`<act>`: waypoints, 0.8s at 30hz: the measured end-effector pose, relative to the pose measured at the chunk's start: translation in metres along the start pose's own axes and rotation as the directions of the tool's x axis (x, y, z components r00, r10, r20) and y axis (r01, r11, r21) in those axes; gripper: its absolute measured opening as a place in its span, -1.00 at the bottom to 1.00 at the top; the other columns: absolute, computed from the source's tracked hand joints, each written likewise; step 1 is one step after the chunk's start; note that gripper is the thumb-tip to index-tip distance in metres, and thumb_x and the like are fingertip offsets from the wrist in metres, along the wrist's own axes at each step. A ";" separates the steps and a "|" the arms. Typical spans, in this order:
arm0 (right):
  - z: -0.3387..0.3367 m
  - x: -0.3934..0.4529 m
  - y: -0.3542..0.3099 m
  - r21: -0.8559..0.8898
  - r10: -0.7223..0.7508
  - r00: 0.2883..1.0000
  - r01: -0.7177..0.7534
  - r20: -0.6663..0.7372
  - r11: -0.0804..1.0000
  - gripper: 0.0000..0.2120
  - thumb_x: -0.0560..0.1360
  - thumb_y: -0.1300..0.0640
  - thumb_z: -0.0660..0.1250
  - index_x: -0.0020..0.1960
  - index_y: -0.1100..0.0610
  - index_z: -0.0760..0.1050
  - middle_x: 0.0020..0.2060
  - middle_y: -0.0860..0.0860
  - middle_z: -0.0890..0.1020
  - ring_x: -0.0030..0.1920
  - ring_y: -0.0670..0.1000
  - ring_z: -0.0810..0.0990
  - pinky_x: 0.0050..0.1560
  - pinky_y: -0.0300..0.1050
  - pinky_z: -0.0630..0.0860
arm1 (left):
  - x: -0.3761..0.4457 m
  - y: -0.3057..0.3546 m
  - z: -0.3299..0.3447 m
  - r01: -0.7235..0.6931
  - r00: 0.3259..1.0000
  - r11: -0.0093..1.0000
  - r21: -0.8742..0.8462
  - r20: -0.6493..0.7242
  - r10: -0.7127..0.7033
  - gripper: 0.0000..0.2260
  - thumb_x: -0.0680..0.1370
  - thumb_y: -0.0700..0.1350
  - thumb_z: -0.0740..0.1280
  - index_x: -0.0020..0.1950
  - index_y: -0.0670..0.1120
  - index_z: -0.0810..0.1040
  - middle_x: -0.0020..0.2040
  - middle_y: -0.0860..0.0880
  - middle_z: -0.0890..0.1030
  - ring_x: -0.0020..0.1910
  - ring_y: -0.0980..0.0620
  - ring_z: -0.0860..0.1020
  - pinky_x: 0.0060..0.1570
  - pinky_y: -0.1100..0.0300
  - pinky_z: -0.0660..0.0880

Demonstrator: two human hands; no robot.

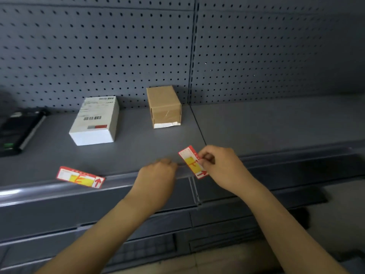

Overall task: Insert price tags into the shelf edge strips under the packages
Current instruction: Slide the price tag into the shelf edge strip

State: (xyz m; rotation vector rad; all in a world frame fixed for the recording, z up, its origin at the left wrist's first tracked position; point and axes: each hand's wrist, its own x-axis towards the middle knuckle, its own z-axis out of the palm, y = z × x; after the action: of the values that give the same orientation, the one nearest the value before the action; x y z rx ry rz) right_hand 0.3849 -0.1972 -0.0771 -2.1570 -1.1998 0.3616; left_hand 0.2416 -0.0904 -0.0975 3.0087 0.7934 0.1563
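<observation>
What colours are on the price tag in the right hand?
Red border, white top, yellow block, red arrow: the price tag pinched by the right hand, head view.

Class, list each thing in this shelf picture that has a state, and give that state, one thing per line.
Tag in right hand: pinched, tilted, not inserted.
Second tag: lying loose at shelf edge.
Brown box: upright, closed.
White box: lying flat.
Left hand: at edge strip.
Right hand: pinching tag.
</observation>
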 end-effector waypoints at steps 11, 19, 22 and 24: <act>0.012 0.023 -0.001 0.157 -0.181 0.982 0.187 -0.053 0.970 -0.89 0.49 0.27 0.35 -0.08 0.08 0.55 -0.29 -0.18 0.55 -0.25 -0.26 0.55 -0.25 -0.53 0.46 | -0.020 0.007 0.028 0.159 0.982 0.987 0.000 -0.100 -0.158 -0.59 0.07 -0.28 0.55 -0.13 -0.11 0.58 -0.21 -0.09 0.60 -0.26 -0.12 0.59 -0.36 0.13 0.52; 0.022 0.025 -0.001 0.138 -0.237 0.969 0.245 -0.075 0.960 -0.90 0.47 0.29 0.37 -0.05 0.14 0.57 -0.22 -0.09 0.58 -0.24 -0.27 0.54 -0.21 -0.55 0.45 | -0.021 0.007 0.030 0.157 0.969 0.987 -0.021 -0.188 -0.158 -0.62 0.21 -0.31 0.49 -0.02 -0.09 0.57 -0.13 -0.08 0.58 -0.22 -0.12 0.57 -0.27 0.10 0.51; 0.022 0.027 -0.002 0.132 -0.240 0.967 0.249 -0.081 0.959 -0.90 0.48 0.28 0.36 -0.04 0.13 0.57 -0.22 -0.09 0.59 -0.24 -0.27 0.55 -0.21 -0.54 0.46 | -0.021 0.008 0.030 0.143 0.971 0.989 -0.027 -0.190 -0.145 -0.61 0.23 -0.31 0.47 0.02 -0.07 0.58 -0.10 -0.07 0.58 -0.17 -0.11 0.57 -0.24 0.09 0.50; 0.021 0.029 -0.002 0.114 -0.245 0.967 0.253 -0.077 0.961 -0.91 0.48 0.26 0.36 -0.03 0.12 0.57 -0.21 -0.11 0.58 -0.24 -0.28 0.54 -0.20 -0.55 0.46 | -0.020 0.006 0.029 0.114 0.973 0.993 -0.018 -0.200 -0.115 -0.60 0.21 -0.30 0.48 0.01 -0.07 0.60 -0.11 -0.05 0.60 -0.17 -0.10 0.57 -0.24 0.10 0.50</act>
State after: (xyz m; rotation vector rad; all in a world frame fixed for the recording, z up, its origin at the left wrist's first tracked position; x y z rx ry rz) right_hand 0.3887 -0.1644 -0.0899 -1.8718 -1.3583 0.2505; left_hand 0.2302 -0.1058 -0.1281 2.9638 0.9768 0.4645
